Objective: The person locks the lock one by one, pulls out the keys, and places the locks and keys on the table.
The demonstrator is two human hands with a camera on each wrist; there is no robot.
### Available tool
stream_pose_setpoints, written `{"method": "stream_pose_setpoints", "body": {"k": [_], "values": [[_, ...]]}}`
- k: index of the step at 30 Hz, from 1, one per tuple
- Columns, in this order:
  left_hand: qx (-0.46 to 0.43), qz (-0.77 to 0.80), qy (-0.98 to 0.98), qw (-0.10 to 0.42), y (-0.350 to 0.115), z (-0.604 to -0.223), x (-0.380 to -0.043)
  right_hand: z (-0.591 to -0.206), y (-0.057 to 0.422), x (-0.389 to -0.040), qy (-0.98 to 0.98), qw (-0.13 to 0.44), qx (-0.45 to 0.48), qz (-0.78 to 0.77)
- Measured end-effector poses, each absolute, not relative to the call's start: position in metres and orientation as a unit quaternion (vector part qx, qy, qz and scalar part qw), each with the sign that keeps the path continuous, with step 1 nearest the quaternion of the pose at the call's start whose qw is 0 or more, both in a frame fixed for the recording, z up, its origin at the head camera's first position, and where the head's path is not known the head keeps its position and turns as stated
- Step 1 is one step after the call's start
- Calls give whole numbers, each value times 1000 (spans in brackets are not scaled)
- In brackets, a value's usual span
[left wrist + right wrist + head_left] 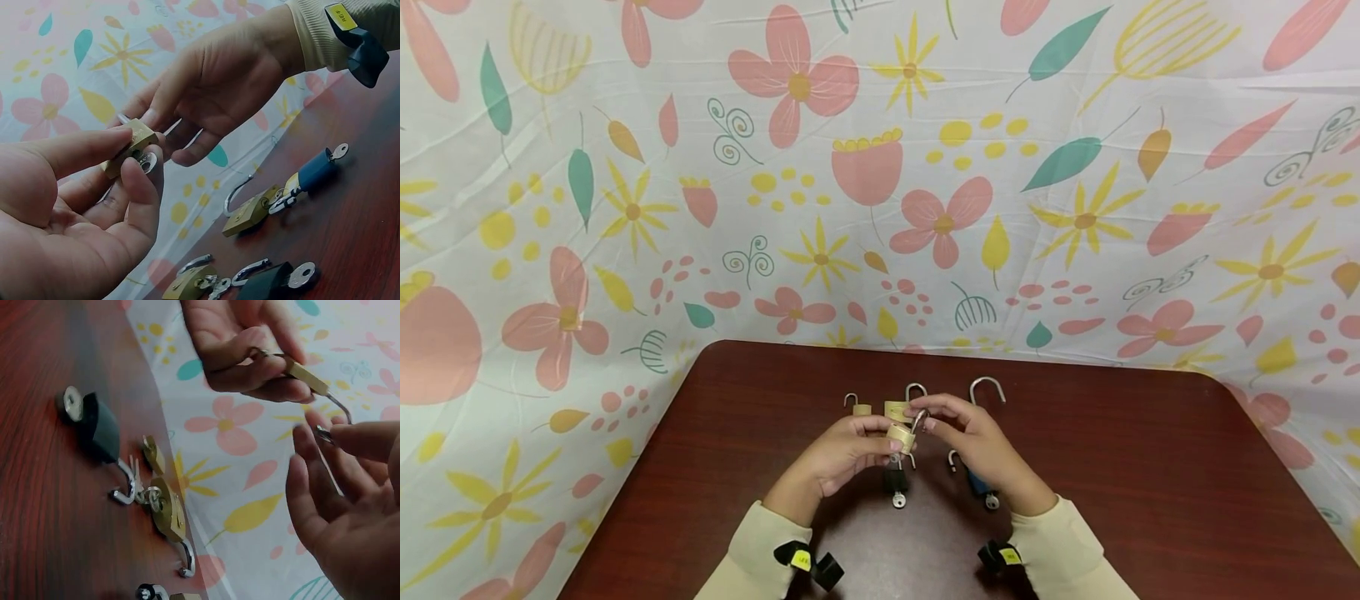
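Up off the table, a small brass padlock (900, 436) is between both hands, its shackle swung out of the body. My left hand (850, 454) grips the body with thumb and fingers. A silver key (147, 163) sticks out of the padlock's bottom, by the left fingers in the left wrist view. Thumb and finger of my right hand (981, 450) pinch the free end of the shackle (342, 407), while its other fingers extend loosely in the right wrist view.
On the dark red table (1120, 467) stand brass padlocks (251, 212), a black padlock (100, 428) and a blue padlock (317, 170), several with raised shackles and keys. Beyond the table's far edge hangs a floral cloth (865, 275).
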State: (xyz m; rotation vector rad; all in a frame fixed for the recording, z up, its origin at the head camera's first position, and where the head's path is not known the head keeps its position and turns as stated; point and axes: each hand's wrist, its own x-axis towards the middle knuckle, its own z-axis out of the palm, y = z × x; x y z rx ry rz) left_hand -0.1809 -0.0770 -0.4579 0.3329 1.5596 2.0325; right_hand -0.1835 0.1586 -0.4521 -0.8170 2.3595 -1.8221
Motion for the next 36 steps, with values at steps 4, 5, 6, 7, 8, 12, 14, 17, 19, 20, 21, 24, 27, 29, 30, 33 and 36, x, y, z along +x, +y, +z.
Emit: {"method": "stream_pose_setpoints", "body": {"k": [4,5,6,7,8,12,14,17,19,20,21,24,27,29,30,33,36], "values": [[113,749,595,269,-75,-460,-180,-455,157,-182,817,-38,-240,-522],[108,748,598,268,-74,-460,-180,-456,156,-182,826,-49,-237,-508],[102,747,599,268,-73,-461,-180,-456,156,-182,831,-55,-235,-501],[99,747,600,270,-73,-462,-180,-457,156,-182,834,-58,-234,-496],[96,747,598,273,-72,-463,-180,-457,156,-182,835,-59,-233,-494],[97,753,585,286,-68,-464,-179,-455,155,-181,830,-51,-233,-504],[102,754,581,288,-66,-464,-178,-454,154,-180,824,-45,-237,-513],[106,754,582,285,-64,-464,-177,-453,152,-179,809,-32,-247,-533],[107,753,585,281,-63,-464,-177,-451,152,-178,799,-25,-251,-545],[107,753,586,279,-62,-464,-177,-451,151,-177,795,-22,-251,-551],[107,753,587,278,-62,-465,-177,-450,151,-177,793,-19,-250,-555],[112,753,588,274,-61,-466,-177,-448,151,-176,792,-19,-243,-560],[116,756,584,272,-61,-467,-177,-447,150,-176,791,-18,-237,-564],[114,759,581,271,-60,-467,-177,-447,150,-176,788,-18,-237,-568],[112,760,580,270,-60,-467,-177,-447,150,-176,787,-19,-237,-569],[106,763,582,261,-58,-465,-176,-449,150,-176,784,-26,-238,-573],[104,763,588,248,-56,-463,-174,-451,150,-177,780,-33,-234,-579]]}}
